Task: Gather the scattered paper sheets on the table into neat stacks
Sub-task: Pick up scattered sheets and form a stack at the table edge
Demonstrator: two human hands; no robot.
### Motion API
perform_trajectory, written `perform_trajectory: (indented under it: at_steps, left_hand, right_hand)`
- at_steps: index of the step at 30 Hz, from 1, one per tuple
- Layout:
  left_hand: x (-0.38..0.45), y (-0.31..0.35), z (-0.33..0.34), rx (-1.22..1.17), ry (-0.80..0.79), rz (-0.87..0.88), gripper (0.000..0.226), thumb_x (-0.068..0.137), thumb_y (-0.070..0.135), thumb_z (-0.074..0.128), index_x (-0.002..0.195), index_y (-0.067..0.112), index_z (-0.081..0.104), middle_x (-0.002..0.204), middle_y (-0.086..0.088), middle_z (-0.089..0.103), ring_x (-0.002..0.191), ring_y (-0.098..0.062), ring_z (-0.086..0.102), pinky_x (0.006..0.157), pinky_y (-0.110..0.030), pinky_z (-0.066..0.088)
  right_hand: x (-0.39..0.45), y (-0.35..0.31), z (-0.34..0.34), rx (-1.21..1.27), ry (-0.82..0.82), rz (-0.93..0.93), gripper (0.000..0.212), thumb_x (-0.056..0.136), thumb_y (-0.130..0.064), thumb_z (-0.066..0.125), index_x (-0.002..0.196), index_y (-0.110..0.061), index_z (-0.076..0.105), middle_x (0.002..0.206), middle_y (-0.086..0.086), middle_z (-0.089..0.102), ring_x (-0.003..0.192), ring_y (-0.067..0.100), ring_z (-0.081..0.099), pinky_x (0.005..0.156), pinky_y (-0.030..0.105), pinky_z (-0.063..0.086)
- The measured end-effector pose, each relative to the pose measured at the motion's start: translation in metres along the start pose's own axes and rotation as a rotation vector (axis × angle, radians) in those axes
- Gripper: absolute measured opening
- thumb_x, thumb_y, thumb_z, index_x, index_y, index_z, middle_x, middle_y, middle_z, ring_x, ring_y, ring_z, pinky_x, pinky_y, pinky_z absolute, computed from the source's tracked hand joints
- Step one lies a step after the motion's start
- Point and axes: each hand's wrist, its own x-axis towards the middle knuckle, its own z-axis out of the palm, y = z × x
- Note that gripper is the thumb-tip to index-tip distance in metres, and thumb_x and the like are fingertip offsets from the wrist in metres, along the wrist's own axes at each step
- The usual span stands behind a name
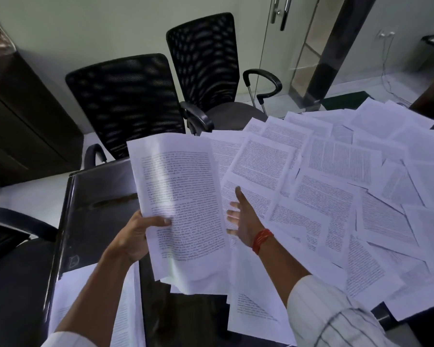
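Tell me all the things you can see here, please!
held sheaf of sheets: one bundle, white with black print, lifted over the table's left part.
scattered sheets: too many to count, white with print, overlapping across the table's right side.
near sheets: a few, white, at the near left edge.
table: one, dark and glossy.
mesh-back chairs: two, black, beyond the table.
cabinet: one, dark brown, far left.
glass door: one, metal handles, top right.
red thread band: one, on the right wrist.
left hand: grip on the sheaf's edge.
right hand: open, beside the sheaf.
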Motion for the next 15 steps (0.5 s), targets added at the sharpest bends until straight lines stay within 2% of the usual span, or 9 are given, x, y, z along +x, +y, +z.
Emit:
perform_trajectory:
  at_steps: [2,4,6,8,9,11,15]
  left_hand:
    - [-0.003,0.002,0.0,-0.002,-0.011,-0.016,0.064,0.044,0.024,0.096,0.104,0.013,0.075,0.106,-0.017,0.072,0.093,-0.035,0.071,0.077,-0.05,0.059]
    - [-0.005,0.002,-0.003,-0.022,0.011,-0.022,0.046,0.052,0.016,0.091,0.096,0.018,0.078,0.101,-0.014,0.073,0.089,-0.032,0.072,0.073,-0.048,0.06]
    - [-0.006,0.003,-0.005,-0.039,0.044,-0.031,0.033,0.06,0.008,0.08,0.091,0.02,0.079,0.098,-0.013,0.074,0.086,-0.029,0.072,0.071,-0.046,0.061]
    - [-0.007,0.002,-0.009,-0.004,0.042,-0.037,0.048,0.048,0.019,0.093,0.093,0.019,0.077,0.1,-0.014,0.073,0.086,-0.03,0.072,0.072,-0.047,0.06]
    - [-0.008,0.002,-0.01,0.023,0.048,-0.047,0.06,0.039,0.027,0.098,0.094,0.018,0.077,0.101,-0.015,0.072,0.087,-0.031,0.072,0.072,-0.046,0.06]
    - [-0.012,0.0,-0.014,0.051,0.073,-0.058,0.068,0.032,0.032,0.101,0.093,0.019,0.076,0.1,-0.015,0.072,0.086,-0.029,0.072,0.072,-0.045,0.06]
    - [-0.018,-0.01,-0.022,0.073,0.102,-0.096,0.079,0.032,0.035,0.101,0.103,0.014,0.07,0.105,-0.017,0.071,0.09,-0.029,0.073,0.074,-0.043,0.06]
  right_hand:
    - [0.001,0.002,-0.003,0.013,-0.099,0.067,0.1,0.064,-0.084,0.06,0.136,-0.015,0.051,0.135,0.014,0.057,0.123,0.034,0.055,0.103,0.056,0.044]
    - [0.0,0.003,0.001,0.041,-0.152,0.028,0.082,0.075,-0.074,0.063,0.131,-0.014,0.06,0.128,0.015,0.063,0.121,0.036,0.058,0.105,0.058,0.041]
    - [-0.001,0.003,0.008,0.042,-0.177,-0.07,0.062,0.086,-0.056,0.064,0.13,-0.013,0.061,0.132,0.019,0.059,0.125,0.041,0.052,0.107,0.061,0.038]
    - [-0.003,0.0,0.013,-0.007,-0.176,-0.19,0.045,0.092,-0.034,0.065,0.124,-0.003,0.063,0.121,0.021,0.063,0.116,0.043,0.057,0.101,0.058,0.046]
    - [-0.005,-0.003,0.012,-0.012,-0.139,-0.241,0.037,0.091,-0.022,0.066,0.121,0.0,0.064,0.114,0.021,0.067,0.106,0.04,0.063,0.092,0.052,0.054]
    - [-0.009,-0.011,0.012,0.013,-0.099,-0.302,0.032,0.088,-0.007,0.066,0.119,0.002,0.064,0.111,0.02,0.07,0.095,0.034,0.068,0.078,0.042,0.059]
    - [-0.007,-0.016,0.018,0.012,-0.104,-0.275,0.032,0.085,-0.004,0.07,0.115,0.004,0.064,0.109,0.021,0.07,0.093,0.036,0.067,0.079,0.043,0.058]
